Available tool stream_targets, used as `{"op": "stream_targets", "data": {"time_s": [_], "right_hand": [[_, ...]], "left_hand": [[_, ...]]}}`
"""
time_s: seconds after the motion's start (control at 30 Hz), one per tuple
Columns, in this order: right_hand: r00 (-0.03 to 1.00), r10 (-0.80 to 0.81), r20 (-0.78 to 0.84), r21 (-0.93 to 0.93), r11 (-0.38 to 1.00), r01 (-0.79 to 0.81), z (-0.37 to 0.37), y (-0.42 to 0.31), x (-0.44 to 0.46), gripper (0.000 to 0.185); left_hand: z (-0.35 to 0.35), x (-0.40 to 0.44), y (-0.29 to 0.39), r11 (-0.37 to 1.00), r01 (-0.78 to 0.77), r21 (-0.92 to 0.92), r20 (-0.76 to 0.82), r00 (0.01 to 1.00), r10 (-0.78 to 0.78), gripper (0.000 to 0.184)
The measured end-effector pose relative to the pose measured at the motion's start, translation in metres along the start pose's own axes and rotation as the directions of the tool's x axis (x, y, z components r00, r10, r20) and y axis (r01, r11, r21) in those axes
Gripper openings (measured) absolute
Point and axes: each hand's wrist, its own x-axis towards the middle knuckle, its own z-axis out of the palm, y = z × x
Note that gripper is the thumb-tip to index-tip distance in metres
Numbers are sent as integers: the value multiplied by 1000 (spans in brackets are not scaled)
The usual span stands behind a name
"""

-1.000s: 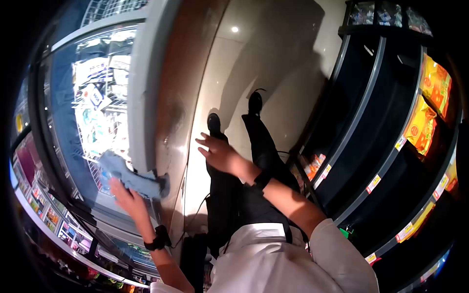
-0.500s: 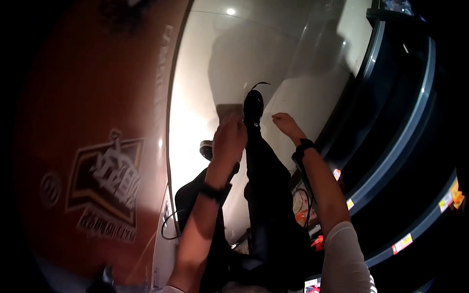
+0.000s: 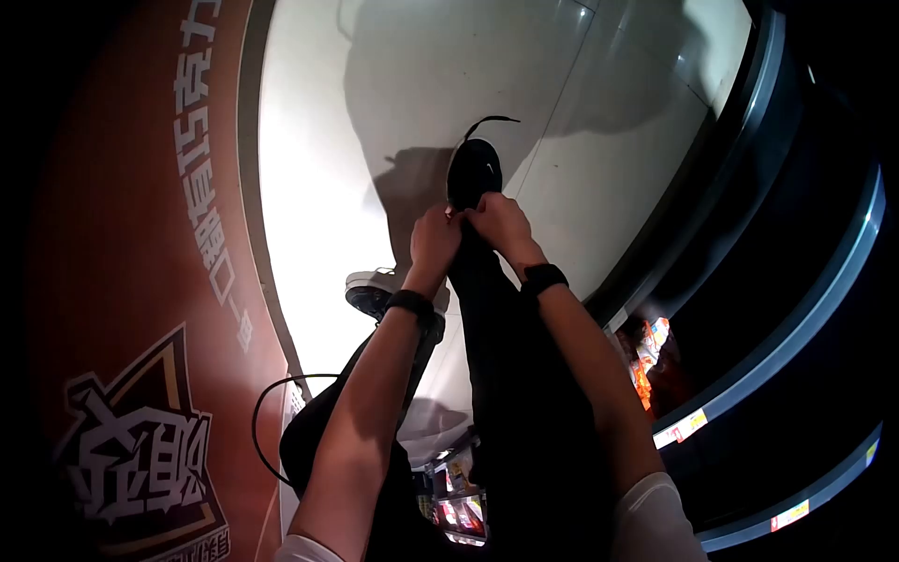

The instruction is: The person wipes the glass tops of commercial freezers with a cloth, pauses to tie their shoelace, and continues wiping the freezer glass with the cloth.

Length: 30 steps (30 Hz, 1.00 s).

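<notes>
One black shoe (image 3: 478,167) with a small white mark points away from me on the pale floor. A thin dark strand (image 3: 493,119) curves out past its toe. My left hand (image 3: 436,244) is closed in a pinch at the left of the ankle, by the top of that shoe. Close beside it, my right hand (image 3: 500,225) is also pinched, touching the shoe's top where the black trouser leg (image 3: 487,309) meets it. The fingers hide whatever they grip. My other shoe (image 3: 370,292), dark with a pale sole, lies to the left.
A reddish-brown panel (image 3: 140,253) with large white lettering stands on the left. Dark curved shelves (image 3: 805,300) with price tags line the right. Bright packages (image 3: 653,351) show on a lower shelf. A black cable (image 3: 259,421) loops near my left knee.
My right hand has moved left and forward from beside the leg to the shoe's top. My left hand has closed into a pinch there, and the view has shifted.
</notes>
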Motion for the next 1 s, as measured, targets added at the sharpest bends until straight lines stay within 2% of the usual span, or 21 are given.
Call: {"op": "stream_targets", "data": {"time_s": [0.07,0.1,0.13,0.17,0.23,0.27,0.3,0.33,0.37,0.43,0.5,0.57,0.63,0.7,0.73,0.77,0.83,0.93,0.97,1.0], "right_hand": [[999,31,22,10,999,-31,4,4,4,40],[996,78,49,82,993,-82,3,8,4,39],[989,124,76,155,979,-135,1,11,4,39],[990,120,79,151,980,-131,-3,16,3,39],[964,232,131,323,909,-262,-25,8,-17,39],[986,146,74,249,955,-160,-29,12,-21,29],[987,144,74,247,956,-158,-32,7,-28,29],[990,116,77,348,928,-136,-40,-1,-37,22],[993,93,77,443,889,-117,-48,-7,-44,16],[995,89,36,443,892,-96,-56,-13,-47,11],[997,80,-1,446,892,-71,-55,-10,-45,9],[976,-66,-207,354,925,138,-50,-1,-38,12],[971,-49,-235,342,931,129,-52,-10,-36,12],[930,-137,-342,287,927,242,-51,-12,-35,12],[931,-127,-342,292,927,234,-51,-13,-34,12],[930,-128,-345,308,920,241,-50,-14,-32,11],[931,-123,-344,326,914,241,-46,-13,-29,10],[939,-79,-335,423,878,225,-40,-10,-29,13],[935,-47,-351,520,821,236,-38,-10,-29,15],[931,-13,-364,610,752,249,-36,-9,-28,17]], "left_hand": [[5,7,-4,995,4,-98,-36,999,-7,20],[6,10,-6,994,13,-104,-40,999,-17,20],[8,13,-7,995,-38,-88,-21,999,36,20],[9,15,-6,993,-91,-71,-1,996,92,20],[8,11,8,995,-91,-37,-6,996,91,21],[10,9,15,987,-146,61,-6,989,147,18],[11,8,19,967,-201,158,2,979,203,15],[15,5,17,944,-301,133,-49,950,310,10],[19,4,16,944,-303,128,-45,950,310,10],[27,7,11,931,-359,71,-65,929,363,14],[30,13,7,932,-363,16,-47,931,363,14],[28,17,2,932,-361,-35,-32,932,360,15],[17,22,3,943,-281,-179,45,955,293,19],[9,23,5,950,-239,-201,118,957,265,20],[5,24,7,956,-195,-221,181,955,237,21],[2,26,9,957,-193,-218,189,953,236,21],[-4,27,12,966,-241,-92,342,903,258,22],[-16,26,17,976,-196,-91,430,877,216,22],[-16,26,17,977,-192,-91,430,877,213,22],[-14,27,14,968,-234,-93,362,897,252,21]]}}
